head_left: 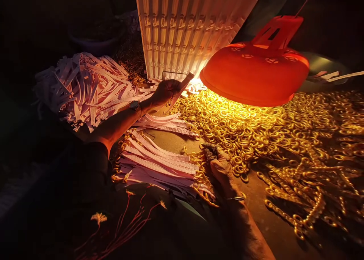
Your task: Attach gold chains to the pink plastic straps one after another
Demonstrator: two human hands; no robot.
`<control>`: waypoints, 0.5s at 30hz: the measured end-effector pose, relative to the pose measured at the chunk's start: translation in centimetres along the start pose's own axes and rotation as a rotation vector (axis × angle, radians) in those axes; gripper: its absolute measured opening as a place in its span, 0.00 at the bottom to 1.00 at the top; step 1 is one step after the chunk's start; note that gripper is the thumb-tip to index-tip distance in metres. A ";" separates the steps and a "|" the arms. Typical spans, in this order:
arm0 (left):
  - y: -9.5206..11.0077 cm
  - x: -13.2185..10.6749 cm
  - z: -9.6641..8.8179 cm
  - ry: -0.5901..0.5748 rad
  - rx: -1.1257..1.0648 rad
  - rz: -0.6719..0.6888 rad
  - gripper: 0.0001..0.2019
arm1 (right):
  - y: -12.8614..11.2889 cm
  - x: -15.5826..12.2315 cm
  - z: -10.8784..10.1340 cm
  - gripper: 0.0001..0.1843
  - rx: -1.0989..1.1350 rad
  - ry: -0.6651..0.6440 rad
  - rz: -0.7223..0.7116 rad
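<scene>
My left hand (168, 91), with a watch on the wrist, is closed on a pale strap (182, 90) and holds it up near the lamp's light. My right hand (220, 162) is low at the edge of the gold ring pile. Its fingers are curled together, with dark wrapping on them; whatever is between them is too small to make out. Left of this hand lies a row of pinkish straps (162, 157) with gold chain links (201, 170) at their ends. Loose gold rings (241, 127) spread beyond the right hand.
A red lamp (253, 72) hangs low over the rings. A large heap of pale straps (91, 85) lies at the left. Behind stands a ribbed translucent panel (187, 28). Gold chain pieces (307, 191) lie at the right. A metal bowl (324, 64) sits behind the lamp.
</scene>
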State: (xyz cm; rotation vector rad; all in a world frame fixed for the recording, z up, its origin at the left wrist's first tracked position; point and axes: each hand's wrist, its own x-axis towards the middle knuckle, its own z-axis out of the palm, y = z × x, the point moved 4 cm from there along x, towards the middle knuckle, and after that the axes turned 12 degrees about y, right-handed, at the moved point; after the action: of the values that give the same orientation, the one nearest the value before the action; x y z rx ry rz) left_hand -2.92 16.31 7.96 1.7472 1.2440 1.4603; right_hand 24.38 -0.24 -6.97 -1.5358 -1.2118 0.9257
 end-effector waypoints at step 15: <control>2.6 -5.7 3.8 -0.590 0.948 0.342 0.15 | 0.7 -0.2 0.0 0.20 -0.001 -0.010 0.079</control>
State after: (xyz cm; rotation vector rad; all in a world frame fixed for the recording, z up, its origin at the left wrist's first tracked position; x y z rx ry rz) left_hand 1.56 10.73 6.58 2.8306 1.4281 0.3465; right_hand 24.52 -0.45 -7.62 -1.5913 -1.1652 0.9858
